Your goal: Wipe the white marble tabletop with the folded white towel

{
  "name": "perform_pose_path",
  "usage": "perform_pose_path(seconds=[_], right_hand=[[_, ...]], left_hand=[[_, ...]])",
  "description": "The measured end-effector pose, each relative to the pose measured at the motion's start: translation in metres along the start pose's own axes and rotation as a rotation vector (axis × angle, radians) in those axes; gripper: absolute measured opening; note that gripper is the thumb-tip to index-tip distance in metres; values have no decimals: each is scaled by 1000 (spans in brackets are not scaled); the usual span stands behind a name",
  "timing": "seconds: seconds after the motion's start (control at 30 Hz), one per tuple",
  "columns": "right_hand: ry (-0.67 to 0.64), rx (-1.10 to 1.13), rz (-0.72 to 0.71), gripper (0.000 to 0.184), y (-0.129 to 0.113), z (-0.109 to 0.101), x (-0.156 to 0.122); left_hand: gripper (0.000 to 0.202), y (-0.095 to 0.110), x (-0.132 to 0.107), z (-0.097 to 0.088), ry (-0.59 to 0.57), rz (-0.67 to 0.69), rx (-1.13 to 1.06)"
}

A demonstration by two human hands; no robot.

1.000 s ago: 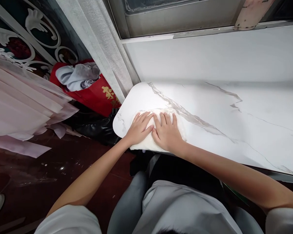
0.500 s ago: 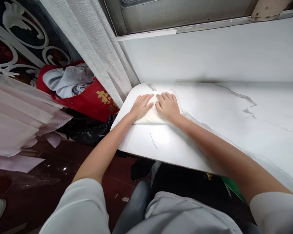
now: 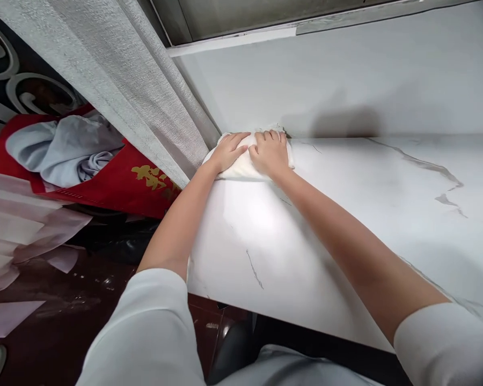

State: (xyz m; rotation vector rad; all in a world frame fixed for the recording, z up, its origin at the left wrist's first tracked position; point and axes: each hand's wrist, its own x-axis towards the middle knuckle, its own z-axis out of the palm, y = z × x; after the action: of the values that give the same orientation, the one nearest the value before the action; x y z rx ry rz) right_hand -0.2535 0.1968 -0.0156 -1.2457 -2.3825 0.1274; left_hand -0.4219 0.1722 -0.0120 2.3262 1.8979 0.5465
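A folded cream-white cloth [image 3: 241,170] lies at the far left corner of the white marble-patterned table [image 3: 241,225], against the wall. My left hand [image 3: 227,153] rests flat on the cloth's left part, fingers stretched forward and thumb out to the side. Beside it, my right hand [image 3: 270,153] presses on the cloth's right part with its fingers laid over the top. Both palms face down and hide much of the cloth. Its far edge looks bunched where it meets the wall.
A white wall panel [image 3: 326,80] rises behind the table. On the left hangs a grey-white curtain [image 3: 153,69]. Past it stands a red bag [image 3: 108,187] holding light grey-blue fabric [image 3: 68,142]. Sheer pink fabric [image 3: 20,225] hangs at far left above a dark red floor.
Both hands have pushed the cloth forward across the table to the wall, and its far edge has bunched. My view has shifted, leaning closer over the table.
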Motion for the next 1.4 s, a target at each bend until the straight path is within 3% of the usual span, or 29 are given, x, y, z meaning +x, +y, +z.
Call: perform_pose_path(seconds=[0.17, 0.37, 0.67, 1.07, 1.27, 1.4], right_hand=[[27, 8, -9, 47, -5, 9, 8], [18, 35, -16, 50, -15, 7, -7], [-54, 93, -24, 56, -61, -15, -73], [-109, 98, -98, 61, -114, -50, -185], [-115, 95, -152, 61, -123, -64, -226], [-123, 76, -175, 62, -123, -64, -230]], left_hand=[[57, -18, 1, 0, 26, 10, -29], [61, -14, -17, -2, 37, 12, -38], [63, 10, -97, -18, 20, -32, -39], [68, 70, -216, -39, -34, -96, -5], [66, 98, -252, -41, -63, -113, 4], [62, 101, -257, -39, -58, -110, 22]])
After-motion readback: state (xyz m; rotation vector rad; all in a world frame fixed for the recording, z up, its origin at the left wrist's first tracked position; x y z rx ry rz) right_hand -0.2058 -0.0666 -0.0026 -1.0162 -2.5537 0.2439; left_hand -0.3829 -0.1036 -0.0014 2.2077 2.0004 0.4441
